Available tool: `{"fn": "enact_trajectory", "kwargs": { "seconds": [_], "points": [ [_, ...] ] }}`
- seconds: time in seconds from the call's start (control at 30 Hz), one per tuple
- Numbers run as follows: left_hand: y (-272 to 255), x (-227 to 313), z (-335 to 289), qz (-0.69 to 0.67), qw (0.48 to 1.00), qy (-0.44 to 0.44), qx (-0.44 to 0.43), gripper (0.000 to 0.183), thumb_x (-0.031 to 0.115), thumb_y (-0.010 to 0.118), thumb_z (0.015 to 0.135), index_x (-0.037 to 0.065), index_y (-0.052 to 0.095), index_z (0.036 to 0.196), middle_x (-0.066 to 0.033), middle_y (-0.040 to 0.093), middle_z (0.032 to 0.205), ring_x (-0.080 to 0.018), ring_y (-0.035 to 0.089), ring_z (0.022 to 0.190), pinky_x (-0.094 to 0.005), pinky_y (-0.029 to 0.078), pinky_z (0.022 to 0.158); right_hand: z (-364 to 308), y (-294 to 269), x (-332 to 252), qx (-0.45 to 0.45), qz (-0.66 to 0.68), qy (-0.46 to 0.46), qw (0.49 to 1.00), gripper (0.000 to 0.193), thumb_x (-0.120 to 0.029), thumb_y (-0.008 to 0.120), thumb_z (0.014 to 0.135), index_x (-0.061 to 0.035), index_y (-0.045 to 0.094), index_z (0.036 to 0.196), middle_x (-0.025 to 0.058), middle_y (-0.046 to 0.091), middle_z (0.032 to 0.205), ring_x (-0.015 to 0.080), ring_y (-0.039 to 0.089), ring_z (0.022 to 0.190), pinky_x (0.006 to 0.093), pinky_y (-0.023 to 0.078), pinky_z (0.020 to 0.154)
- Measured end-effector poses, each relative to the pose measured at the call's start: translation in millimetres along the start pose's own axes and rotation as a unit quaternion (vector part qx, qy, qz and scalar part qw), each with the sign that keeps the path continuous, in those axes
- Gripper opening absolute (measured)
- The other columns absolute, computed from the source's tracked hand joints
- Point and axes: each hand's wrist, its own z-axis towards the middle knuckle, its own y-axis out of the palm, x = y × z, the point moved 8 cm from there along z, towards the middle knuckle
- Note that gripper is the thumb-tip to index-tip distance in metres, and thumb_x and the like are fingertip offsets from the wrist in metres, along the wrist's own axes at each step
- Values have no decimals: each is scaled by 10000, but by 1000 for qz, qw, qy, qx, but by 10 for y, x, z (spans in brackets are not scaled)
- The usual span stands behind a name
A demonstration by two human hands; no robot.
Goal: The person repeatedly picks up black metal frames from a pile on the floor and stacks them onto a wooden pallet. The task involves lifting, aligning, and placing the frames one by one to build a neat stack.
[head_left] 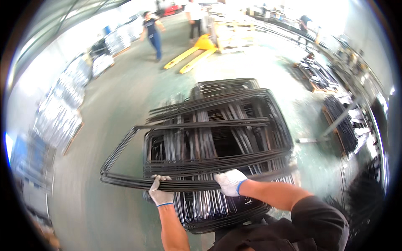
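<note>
A bundle of several thin black metal frames (121,180), each bent with rounded corners, lies across the front of a big pile. My left hand (161,190), in a white glove with a blue cuff, is closed around the near bars of this bundle, left of its middle. Farther right along the same bars, my right hand (230,182), gloved alike, grips them too. The bundle's left end juts out past the pile over the floor. Beneath and behind it, many similar black frames (272,121) are stacked crosswise in layers.
A yellow pallet jack (201,49) stands beyond the pile, by a wooden pallet (236,35). One person (153,33) walks at the far left; another (194,19) stands near the jack. Wrapped stacks (60,111) line the left wall. Loaded pallets (341,125) and a metal stand (310,140) are at right.
</note>
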Motion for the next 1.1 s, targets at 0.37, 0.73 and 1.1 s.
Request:
{"fn": "enact_trajectory", "kwargs": {
  "seconds": [0.37, 0.73, 1.1],
  "points": [
    [2652, -144, 430, -12, 964, 10, -264, 375, -90, 688, 752, 35, 604, 1096, -85, 616, 961, -277, 615, 983, -453, 531, 1068, -707, -2320, 123, 214, -143, 20, 966, 219, -149, 662, 890, -39, 749, 1059, 215, 798, 959, 411, 790, 941, 514, 621, 850],
    [5043, -1142, -1061, 29, 907, 0, -421, 275, -70, 651, 831, 10, 546, 1072, -87, 528, 973, -265, 549, 1023, -462, 481, 1103, -3235, -3236, 675, 414, -154, 90, 893, 277, -152, 700, 794, -64, 725, 1056, 186, 749, 851, 429, 760, 861, 551, 593, 749],
    [6199, -3276, -3601, 77, 841, 21, -535, 210, -11, 565, 938, -74, 551, 1138, -184, 569, 1100, -358, 570, 1198, -537, 429, 1204, -6244, -2983, 2114, 632, -170, 125, 745, 205, -135, 725, 717, -49, 718, 903, 189, 712, 765, 427, 747, 795, 522, 595, 710]
  ]
}}
